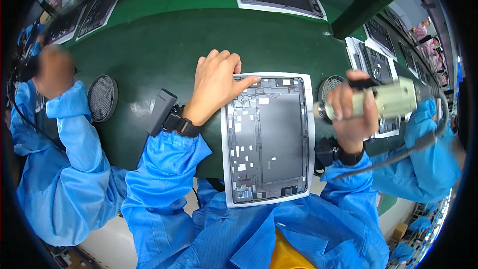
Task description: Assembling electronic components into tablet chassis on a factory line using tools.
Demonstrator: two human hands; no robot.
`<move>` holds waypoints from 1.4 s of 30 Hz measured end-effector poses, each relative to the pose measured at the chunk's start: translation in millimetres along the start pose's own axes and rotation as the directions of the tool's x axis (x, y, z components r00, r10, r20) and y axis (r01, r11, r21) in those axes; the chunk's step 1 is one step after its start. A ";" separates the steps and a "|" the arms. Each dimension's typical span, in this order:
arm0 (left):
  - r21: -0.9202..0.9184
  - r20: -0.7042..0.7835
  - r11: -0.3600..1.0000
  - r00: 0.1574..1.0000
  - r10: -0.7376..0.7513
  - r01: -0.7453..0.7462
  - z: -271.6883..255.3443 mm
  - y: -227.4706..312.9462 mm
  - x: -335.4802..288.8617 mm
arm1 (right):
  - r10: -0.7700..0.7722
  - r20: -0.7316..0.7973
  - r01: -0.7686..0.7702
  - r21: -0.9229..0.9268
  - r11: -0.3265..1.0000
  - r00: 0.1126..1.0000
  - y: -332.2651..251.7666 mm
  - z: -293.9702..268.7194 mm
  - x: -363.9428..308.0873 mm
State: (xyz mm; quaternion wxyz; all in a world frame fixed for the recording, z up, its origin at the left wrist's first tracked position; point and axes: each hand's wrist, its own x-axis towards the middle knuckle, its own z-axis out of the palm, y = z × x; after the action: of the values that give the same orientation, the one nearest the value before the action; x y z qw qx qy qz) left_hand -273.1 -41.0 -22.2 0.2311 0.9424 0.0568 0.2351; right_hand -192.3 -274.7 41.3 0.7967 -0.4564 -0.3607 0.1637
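My left hand is spread, thumb on the top edge of the tablet chassis, which lies on a white sheet before me. My right hand wraps a pale power driver; tip blurry, probably just beside the chassis.

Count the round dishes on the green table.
2: one dish is left of the left hand; the other dish is right of the device, partly covered by the right hand. More may be hidden.
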 end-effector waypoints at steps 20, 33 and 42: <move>-0.369 0.446 0.510 0.629 -0.636 0.777 -57.6 92.0 -184.6 | -0.247 -0.577 0.289 -0.019 0.957 0.779 -1.4 -91.5 -134.1; -0.352 0.014 0.530 0.570 -0.821 0.772 14.3 126.4 -218.5 | -0.189 -0.516 0.250 0.050 0.967 0.835 1.9 -89.0 -143.4; -0.653 0.252 0.287 0.559 -0.790 0.701 -10.0 133.3 -195.4 | -0.172 -0.504 0.228 0.052 0.972 0.846 1.2 -97.6 -146.0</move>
State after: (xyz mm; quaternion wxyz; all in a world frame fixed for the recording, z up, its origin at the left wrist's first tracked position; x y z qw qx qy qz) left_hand -450.6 -197.3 -34.2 0.6428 0.6272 0.4105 0.1580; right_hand -221.8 -419.7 -53.4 0.8991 -0.3984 -0.1799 -0.0235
